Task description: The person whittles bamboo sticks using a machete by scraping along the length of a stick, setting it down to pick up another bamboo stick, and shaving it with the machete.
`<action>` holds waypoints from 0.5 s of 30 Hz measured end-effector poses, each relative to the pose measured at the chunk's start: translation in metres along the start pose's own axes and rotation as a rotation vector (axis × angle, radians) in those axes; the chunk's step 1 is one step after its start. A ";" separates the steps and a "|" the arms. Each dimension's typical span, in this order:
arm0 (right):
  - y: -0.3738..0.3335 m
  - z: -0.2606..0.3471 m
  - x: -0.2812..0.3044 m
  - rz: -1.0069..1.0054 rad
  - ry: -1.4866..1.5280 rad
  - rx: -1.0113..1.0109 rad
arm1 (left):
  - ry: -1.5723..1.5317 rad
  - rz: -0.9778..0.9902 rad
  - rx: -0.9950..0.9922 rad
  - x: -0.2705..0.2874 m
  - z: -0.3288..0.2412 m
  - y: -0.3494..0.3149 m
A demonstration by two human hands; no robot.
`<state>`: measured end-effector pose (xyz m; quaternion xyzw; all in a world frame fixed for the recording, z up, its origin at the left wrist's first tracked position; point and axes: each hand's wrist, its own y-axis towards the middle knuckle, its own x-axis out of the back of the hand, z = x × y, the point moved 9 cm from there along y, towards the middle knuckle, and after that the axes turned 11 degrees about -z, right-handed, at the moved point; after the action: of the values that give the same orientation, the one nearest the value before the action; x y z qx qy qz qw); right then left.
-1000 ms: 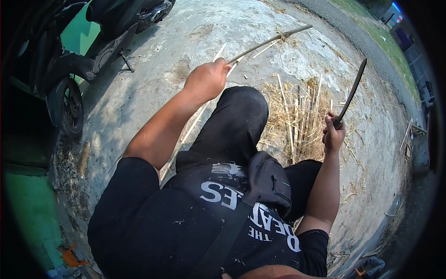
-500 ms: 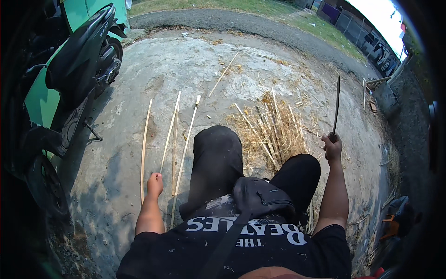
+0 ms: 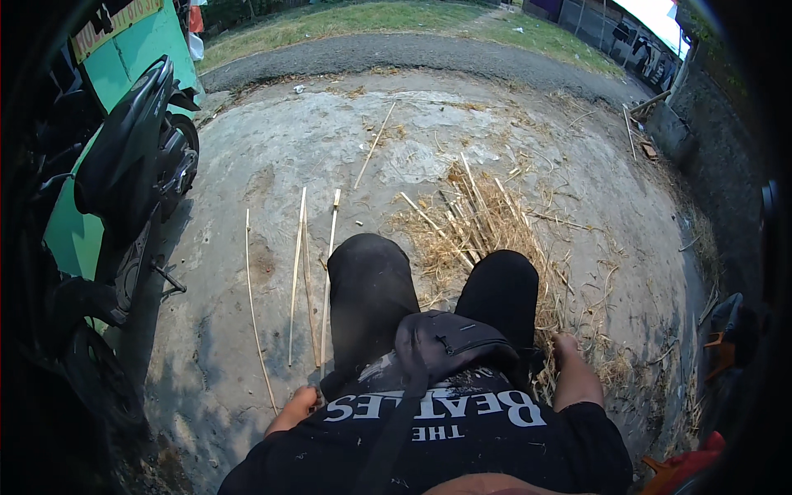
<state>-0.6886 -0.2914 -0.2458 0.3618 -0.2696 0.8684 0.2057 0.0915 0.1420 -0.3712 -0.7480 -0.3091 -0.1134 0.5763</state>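
Pale sticks (image 3: pixel 296 276) are laid pointing away ahead of the left hand (image 3: pixel 304 400), the right hand (image 3: pixel 566 350) being farther; neither's grip can be told.

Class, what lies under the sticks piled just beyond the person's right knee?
Straw-coloured shavings show under and around the sticks. Whatever lies beneath the shavings, or behind the knee, is hidden.
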 end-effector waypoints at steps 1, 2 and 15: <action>0.023 -0.036 -0.001 -0.053 -0.061 -0.063 | -0.046 0.000 -0.006 0.002 -0.020 0.000; 0.046 -0.071 0.001 -0.107 -0.119 -0.128 | -0.080 0.003 -0.022 0.000 -0.039 0.001; 0.019 -0.047 0.004 -0.257 -0.341 -0.066 | 0.140 -0.166 -0.264 0.030 -0.143 -0.081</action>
<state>-0.7261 -0.2761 -0.2768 0.5280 -0.2802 0.7520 0.2778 0.0937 0.0298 -0.2473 -0.7793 -0.3113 -0.2519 0.4820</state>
